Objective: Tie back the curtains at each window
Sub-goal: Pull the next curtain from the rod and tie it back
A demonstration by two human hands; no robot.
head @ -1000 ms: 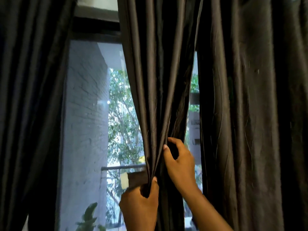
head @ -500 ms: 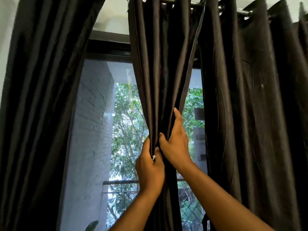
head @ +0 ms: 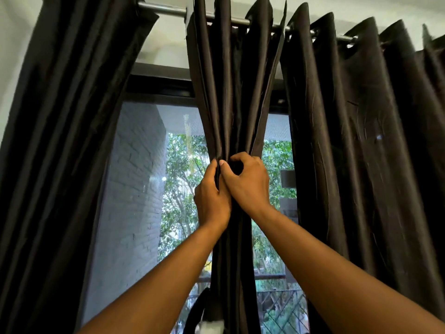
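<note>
A person's left hand [head: 212, 197] and right hand [head: 248, 180] clench the middle dark curtain panel [head: 231, 92] into a tight bundle before the window [head: 134, 189], below the curtain rod [head: 161, 8]; gathering appears under way, with a tie apparently needed next.
</note>
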